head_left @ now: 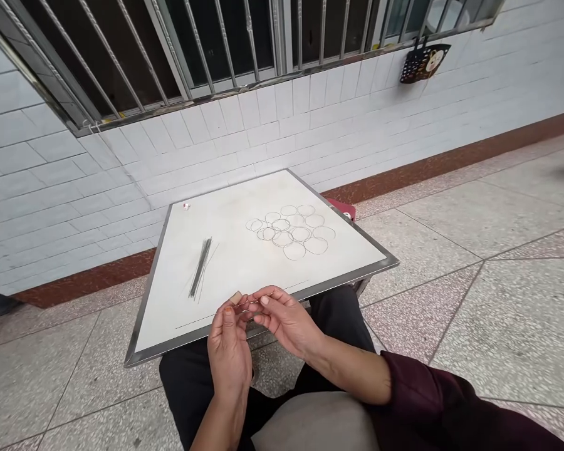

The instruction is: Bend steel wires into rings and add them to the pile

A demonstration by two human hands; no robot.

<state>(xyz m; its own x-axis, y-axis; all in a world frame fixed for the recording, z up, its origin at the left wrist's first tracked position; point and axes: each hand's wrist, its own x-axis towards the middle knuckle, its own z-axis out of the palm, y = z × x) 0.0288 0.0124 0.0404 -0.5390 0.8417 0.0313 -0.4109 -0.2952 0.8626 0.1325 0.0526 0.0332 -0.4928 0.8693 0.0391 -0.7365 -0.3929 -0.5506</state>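
My left hand and my right hand meet over the near edge of the white table. Both pinch a thin, straight wire between thumb and fingers. One end sticks out to the left of my left hand, the other to the right past my right hand. A tan bandage wraps one left fingertip. Beyond my left hand lies a bundle of straight dark wires, with a few loose ones beside it. Several thin wire rings lie flat and partly overlapping on the table's right half.
The white table has a grey metal rim and stands by a tiled wall. A small whitish object sits at its far left corner. Something red shows behind the right edge. A dark basket hangs from the barred window.
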